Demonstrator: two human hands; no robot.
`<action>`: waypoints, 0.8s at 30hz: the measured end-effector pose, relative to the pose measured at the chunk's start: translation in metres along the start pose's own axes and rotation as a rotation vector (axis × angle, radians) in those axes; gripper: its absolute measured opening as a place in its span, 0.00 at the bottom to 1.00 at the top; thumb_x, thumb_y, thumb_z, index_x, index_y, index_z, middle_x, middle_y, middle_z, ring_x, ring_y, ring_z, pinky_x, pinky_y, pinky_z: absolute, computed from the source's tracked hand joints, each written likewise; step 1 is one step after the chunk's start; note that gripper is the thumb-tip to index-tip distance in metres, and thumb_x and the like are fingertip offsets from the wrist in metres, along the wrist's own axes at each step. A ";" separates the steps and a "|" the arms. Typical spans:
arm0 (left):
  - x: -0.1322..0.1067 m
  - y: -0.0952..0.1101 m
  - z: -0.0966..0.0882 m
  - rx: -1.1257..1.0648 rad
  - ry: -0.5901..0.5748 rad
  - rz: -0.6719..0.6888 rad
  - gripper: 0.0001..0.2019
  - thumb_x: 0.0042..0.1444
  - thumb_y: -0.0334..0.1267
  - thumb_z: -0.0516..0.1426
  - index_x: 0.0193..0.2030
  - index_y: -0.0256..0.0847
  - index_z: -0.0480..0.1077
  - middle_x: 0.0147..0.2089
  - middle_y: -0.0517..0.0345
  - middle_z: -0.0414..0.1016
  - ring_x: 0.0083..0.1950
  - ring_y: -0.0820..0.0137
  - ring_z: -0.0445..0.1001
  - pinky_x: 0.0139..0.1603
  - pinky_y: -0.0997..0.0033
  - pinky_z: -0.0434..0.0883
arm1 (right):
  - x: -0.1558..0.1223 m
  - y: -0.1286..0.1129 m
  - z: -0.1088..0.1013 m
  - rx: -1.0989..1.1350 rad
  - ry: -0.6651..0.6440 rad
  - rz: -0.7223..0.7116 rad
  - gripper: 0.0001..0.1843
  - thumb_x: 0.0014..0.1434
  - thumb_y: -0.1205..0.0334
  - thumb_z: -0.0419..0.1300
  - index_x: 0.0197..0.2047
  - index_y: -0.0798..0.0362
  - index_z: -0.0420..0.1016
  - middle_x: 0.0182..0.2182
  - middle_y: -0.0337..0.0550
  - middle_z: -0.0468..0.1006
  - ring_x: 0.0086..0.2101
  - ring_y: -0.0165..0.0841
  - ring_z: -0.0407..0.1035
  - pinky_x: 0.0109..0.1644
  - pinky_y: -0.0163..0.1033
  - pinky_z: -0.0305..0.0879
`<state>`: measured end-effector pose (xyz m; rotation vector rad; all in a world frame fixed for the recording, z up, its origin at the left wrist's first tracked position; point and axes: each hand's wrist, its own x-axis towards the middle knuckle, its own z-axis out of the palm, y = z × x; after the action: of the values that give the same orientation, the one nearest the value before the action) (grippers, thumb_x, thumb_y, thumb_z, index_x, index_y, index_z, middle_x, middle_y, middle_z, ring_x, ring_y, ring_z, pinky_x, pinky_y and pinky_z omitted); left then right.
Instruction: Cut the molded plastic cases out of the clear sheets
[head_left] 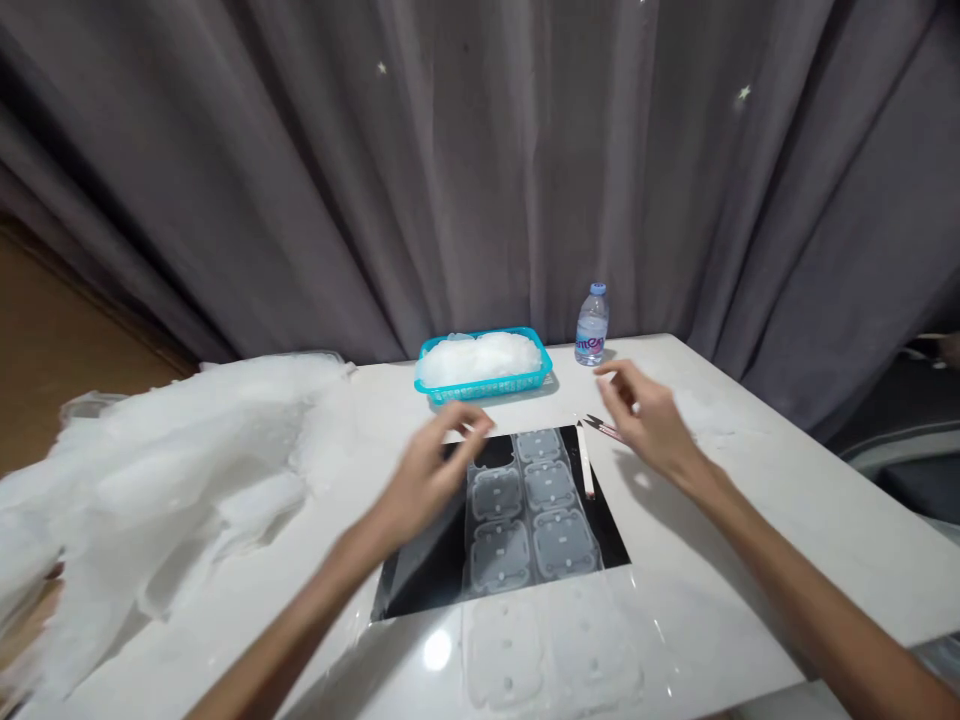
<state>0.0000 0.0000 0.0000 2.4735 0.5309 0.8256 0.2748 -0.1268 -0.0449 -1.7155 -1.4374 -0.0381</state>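
Observation:
A clear plastic sheet of several moulded cells (534, 515) lies over a black mat (431, 570) on the white table (787, 520); its near end hangs past the mat. My left hand (431, 475) hovers over the sheet's far left corner, fingers curled and blurred, and nothing shows in them. My right hand (645, 415) floats just right of the mat with fingers spread, holding nothing. Near that hand lie a thin white stick (586, 468) on the mat's right edge and small snips (602, 428).
A turquoise basket (487, 385) heaped with white plastic pieces stands at the back, a small water bottle (592, 326) to its right. A large pile of clear plastic sheets (157, 480) fills the table's left side. Grey curtains hang behind.

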 end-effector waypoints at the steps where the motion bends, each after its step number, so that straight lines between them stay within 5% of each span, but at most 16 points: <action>1: 0.000 -0.004 0.015 -0.004 -0.076 0.043 0.11 0.72 0.43 0.56 0.52 0.38 0.75 0.51 0.52 0.79 0.50 0.62 0.79 0.54 0.56 0.77 | 0.000 0.001 0.006 -0.039 -0.043 0.038 0.17 0.72 0.55 0.60 0.59 0.55 0.73 0.43 0.45 0.80 0.39 0.36 0.77 0.45 0.45 0.76; 4: -0.008 -0.017 0.059 0.040 -0.267 0.132 0.11 0.72 0.43 0.55 0.53 0.41 0.74 0.56 0.49 0.78 0.58 0.58 0.77 0.63 0.53 0.73 | -0.007 0.004 0.028 -0.146 -0.190 0.149 0.20 0.70 0.53 0.59 0.60 0.55 0.71 0.26 0.36 0.74 0.27 0.36 0.72 0.36 0.39 0.67; 7: -0.020 -0.026 0.082 0.146 -0.322 0.111 0.17 0.74 0.46 0.53 0.63 0.44 0.68 0.66 0.46 0.72 0.67 0.55 0.71 0.69 0.47 0.67 | -0.019 0.007 0.037 -0.190 -0.300 0.185 0.23 0.68 0.52 0.60 0.62 0.52 0.69 0.27 0.37 0.74 0.28 0.37 0.72 0.34 0.38 0.61; 16: -0.039 -0.028 0.079 0.148 -0.363 0.057 0.25 0.74 0.51 0.50 0.73 0.46 0.60 0.74 0.46 0.63 0.73 0.54 0.65 0.73 0.46 0.64 | -0.026 0.008 0.029 -0.232 -0.463 0.157 0.23 0.64 0.72 0.53 0.59 0.51 0.75 0.36 0.48 0.80 0.40 0.42 0.75 0.41 0.39 0.62; 24: -0.054 -0.018 0.080 0.199 -0.375 0.056 0.24 0.74 0.53 0.48 0.70 0.44 0.62 0.74 0.44 0.63 0.74 0.53 0.63 0.72 0.45 0.65 | -0.023 0.014 0.003 0.085 -0.458 0.140 0.18 0.66 0.65 0.53 0.53 0.52 0.81 0.33 0.42 0.80 0.33 0.36 0.74 0.41 0.40 0.69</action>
<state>0.0066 -0.0373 -0.0905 2.7469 0.4248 0.3233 0.2773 -0.1421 -0.0673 -1.8232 -1.6080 0.5151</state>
